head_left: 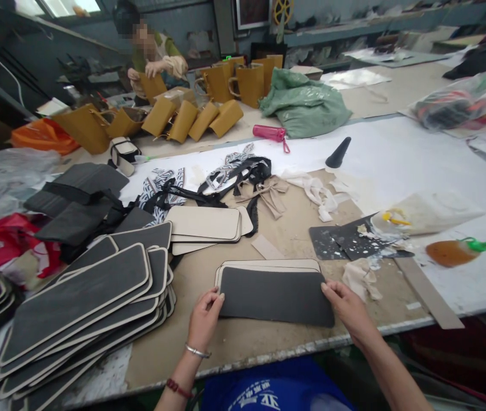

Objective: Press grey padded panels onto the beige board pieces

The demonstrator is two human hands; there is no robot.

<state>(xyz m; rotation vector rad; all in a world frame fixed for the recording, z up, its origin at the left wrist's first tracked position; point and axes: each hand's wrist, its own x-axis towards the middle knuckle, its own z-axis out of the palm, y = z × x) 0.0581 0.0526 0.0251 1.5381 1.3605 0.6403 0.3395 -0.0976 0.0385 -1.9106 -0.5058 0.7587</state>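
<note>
A dark grey rounded panel [274,297] is held by its two short ends, just above the table's front edge. My left hand [205,317] pinches its left end, thumb on top. At the right end, my right hand [345,302] grips the upper corner between thumb and fingers. Directly behind the dark panel, cream panels [268,265] show their upper edges. A small stack of cream panels [204,222] lies farther back. To the left rises a large, fanned stack of dark panels with pale rims [84,302].
Scraps of strap [221,177] lie behind the panels. A glue-spotted dark sheet [345,240], an amber bottle with a green spout [450,252] and a flat strip [429,294] are at right. Across the table, a person [157,54] handles mustard-coloured pieces [183,120].
</note>
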